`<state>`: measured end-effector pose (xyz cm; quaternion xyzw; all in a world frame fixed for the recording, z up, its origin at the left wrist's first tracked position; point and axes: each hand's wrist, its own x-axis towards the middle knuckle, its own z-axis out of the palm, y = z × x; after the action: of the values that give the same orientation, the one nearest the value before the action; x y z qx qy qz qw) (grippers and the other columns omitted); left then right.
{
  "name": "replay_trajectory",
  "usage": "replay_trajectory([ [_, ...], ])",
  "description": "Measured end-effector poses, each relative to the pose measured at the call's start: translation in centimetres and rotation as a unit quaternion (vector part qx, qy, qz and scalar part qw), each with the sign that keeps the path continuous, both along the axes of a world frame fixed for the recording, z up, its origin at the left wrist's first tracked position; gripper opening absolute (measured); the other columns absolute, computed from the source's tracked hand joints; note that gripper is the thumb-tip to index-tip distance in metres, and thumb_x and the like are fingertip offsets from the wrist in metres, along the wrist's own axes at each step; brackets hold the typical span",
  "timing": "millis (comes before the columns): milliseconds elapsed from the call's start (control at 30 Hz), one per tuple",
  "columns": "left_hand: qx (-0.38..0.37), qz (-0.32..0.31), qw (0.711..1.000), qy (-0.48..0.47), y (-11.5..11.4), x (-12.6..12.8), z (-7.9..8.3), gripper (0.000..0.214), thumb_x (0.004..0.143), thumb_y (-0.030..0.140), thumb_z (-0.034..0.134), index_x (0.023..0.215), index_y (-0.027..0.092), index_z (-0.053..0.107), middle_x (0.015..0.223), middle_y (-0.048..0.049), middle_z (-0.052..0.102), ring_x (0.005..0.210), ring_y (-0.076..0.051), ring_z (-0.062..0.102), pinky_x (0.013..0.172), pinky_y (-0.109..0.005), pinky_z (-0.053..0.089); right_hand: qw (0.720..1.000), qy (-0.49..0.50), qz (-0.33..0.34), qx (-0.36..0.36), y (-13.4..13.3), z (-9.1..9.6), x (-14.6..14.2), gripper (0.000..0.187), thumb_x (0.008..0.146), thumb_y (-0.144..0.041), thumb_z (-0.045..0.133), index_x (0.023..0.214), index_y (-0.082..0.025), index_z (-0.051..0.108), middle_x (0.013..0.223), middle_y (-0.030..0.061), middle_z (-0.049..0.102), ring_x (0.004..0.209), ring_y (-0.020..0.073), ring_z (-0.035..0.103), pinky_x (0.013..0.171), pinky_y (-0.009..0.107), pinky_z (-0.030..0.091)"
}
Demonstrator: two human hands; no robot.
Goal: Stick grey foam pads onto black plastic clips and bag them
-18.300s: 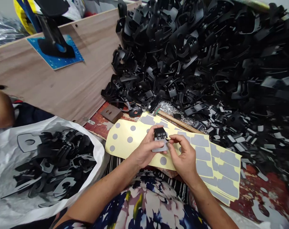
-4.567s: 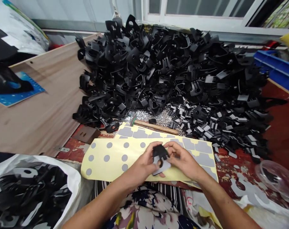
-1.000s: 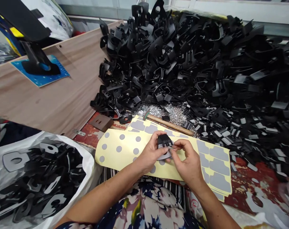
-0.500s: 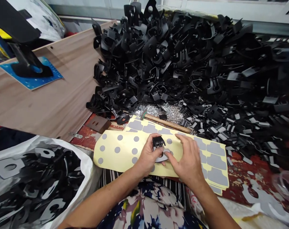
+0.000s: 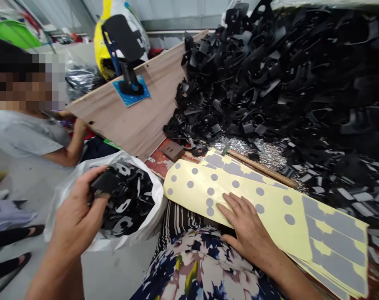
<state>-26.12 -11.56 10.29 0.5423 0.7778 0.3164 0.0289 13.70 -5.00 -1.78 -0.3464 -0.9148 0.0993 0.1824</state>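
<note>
My left hand (image 5: 79, 208) is over the white sack (image 5: 158, 193) at the left, with a black plastic clip part (image 5: 106, 182) between thumb and fingers. Some of that part is hidden behind the fingers. Below it the sack holds many similar black parts (image 5: 139, 196), some with grey faces. My right hand (image 5: 247, 225) lies open, fingers stretched out, on a yellow sticker sheet (image 5: 184, 200) with round grey stickers. Under that sheet are more yellow sheets with larger grey shaped stickers (image 5: 336, 233).
A big heap of black plastic parts (image 5: 239, 96) fills the back right, with small silvery metal pieces (image 5: 267, 152) before it. A hammer (image 5: 261, 167), a brown block (image 5: 172, 151) and a leaning wooden board (image 5: 123, 123) stand nearby. Another person (image 5: 26, 129) sits at left.
The view has swung left. My left hand has carried the black clip part from above the sticker sheet to over the sack. My right hand has let go and come down onto the sheet.
</note>
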Motion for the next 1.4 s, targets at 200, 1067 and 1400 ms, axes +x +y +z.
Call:
replay_trajectory([
  [200, -0.03, 0.044, 0.996, 0.076, -2.9, -1.3, -1.9, 0.041, 0.098, 0.035, 0.049, 0.131, 0.016, 0.064, 0.128, -0.0167, 0.064, 0.121, -0.033, 0.062, 0.107, -0.049, 0.048, 0.995, -0.006, 0.007, 0.098, 1.4, -2.1, -0.1, 0.047, 0.095, -0.014, 0.05, 0.138, -0.026, 0.065, 0.145, 0.0119, 0.065, 0.128, 0.0367, 0.062, 0.097, 0.057, 0.053],
  [1067, -0.247, -0.509, 0.69, -0.451, 1.6, 26.4, -4.8, 0.056, 0.089, 0.04, 0.076, 0.141, 0.039, 0.054, 0.108, -0.0063, 0.073, 0.094, -0.028, 0.072, 0.086, -0.044, 0.062, 0.777, 0.487, -0.39, -0.082, -16.2, 5.1, 9.8, 0.043, 0.091, -0.046, 0.077, 0.128, -0.026, 0.067, 0.109, 0.0045, 0.077, 0.09, 0.0196, 0.075, 0.077, 0.03, 0.063],
  [1400, -0.212, -0.842, 0.489, 0.083, -1.3, 42.2, -20.4, 0.054, 0.08, 0.011, 0.068, 0.131, 0.028, 0.067, 0.125, -0.0105, 0.068, 0.109, -0.029, 0.068, 0.091, -0.04, 0.056, 0.448, 0.397, -0.782, 0.174, -25.8, -11.0, 21.1, 0.042, 0.097, -0.05, 0.059, 0.123, -0.021, 0.046, 0.119, 0.0136, 0.067, 0.1, 0.0243, 0.069, 0.082, 0.037, 0.058],
])
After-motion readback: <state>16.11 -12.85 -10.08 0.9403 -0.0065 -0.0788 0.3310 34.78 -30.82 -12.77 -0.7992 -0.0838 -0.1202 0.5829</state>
